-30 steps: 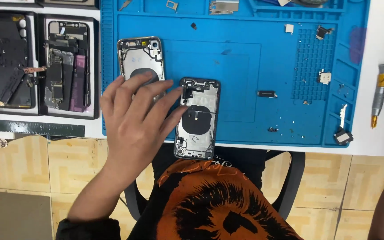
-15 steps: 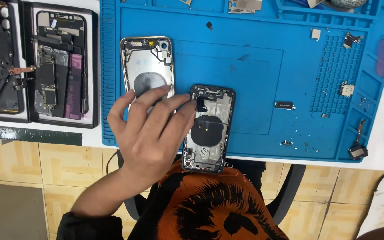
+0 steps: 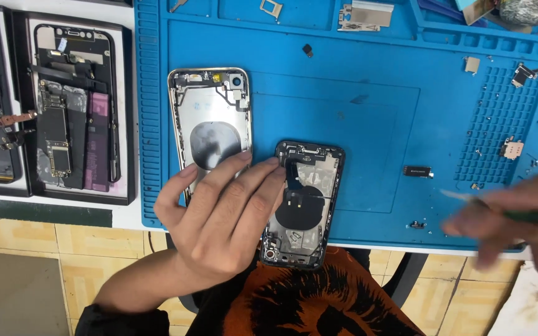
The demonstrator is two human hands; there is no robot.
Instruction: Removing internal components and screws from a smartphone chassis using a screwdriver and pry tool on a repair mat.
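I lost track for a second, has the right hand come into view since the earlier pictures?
Yes. The right hand, absent earlier, now reaches in from the right over the blue work mat's right edge.

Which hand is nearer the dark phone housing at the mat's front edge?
Left. The left hand rests its fingers on the dark phone housing, covering its left side. The right hand, blurred and holding a tool, is off to the housing's right, apart from it.
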